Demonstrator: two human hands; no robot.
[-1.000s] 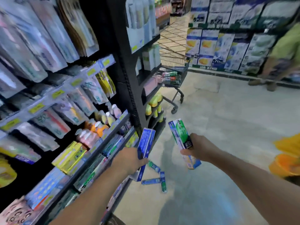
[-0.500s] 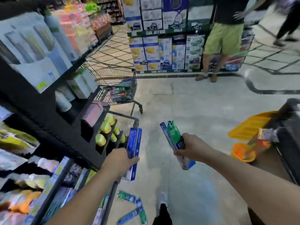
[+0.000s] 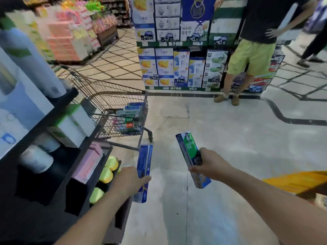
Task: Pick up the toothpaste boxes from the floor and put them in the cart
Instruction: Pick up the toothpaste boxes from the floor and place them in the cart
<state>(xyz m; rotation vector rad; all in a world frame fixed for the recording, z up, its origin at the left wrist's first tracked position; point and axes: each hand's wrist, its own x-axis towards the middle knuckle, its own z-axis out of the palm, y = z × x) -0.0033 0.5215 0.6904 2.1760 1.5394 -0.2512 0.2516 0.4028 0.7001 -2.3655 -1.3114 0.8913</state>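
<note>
Head view: cart [image 3: 113,96] beside shelf [image 3: 53,121]

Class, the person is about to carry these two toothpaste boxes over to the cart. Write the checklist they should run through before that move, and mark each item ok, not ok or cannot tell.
1. Left hand has a firm hold on the blue box: ok, fingers wrap its lower half.
2. Right hand holds the green and blue box: ok.
3. Cart in sight and open at the top: ok, ahead on the left beside the shelf.
4. Room in the cart: ok, boxes lie only at the bottom.
5. Floor between hands and cart free of obstacles: ok.
6. Boxes left on the floor: cannot tell, none in view.
</note>
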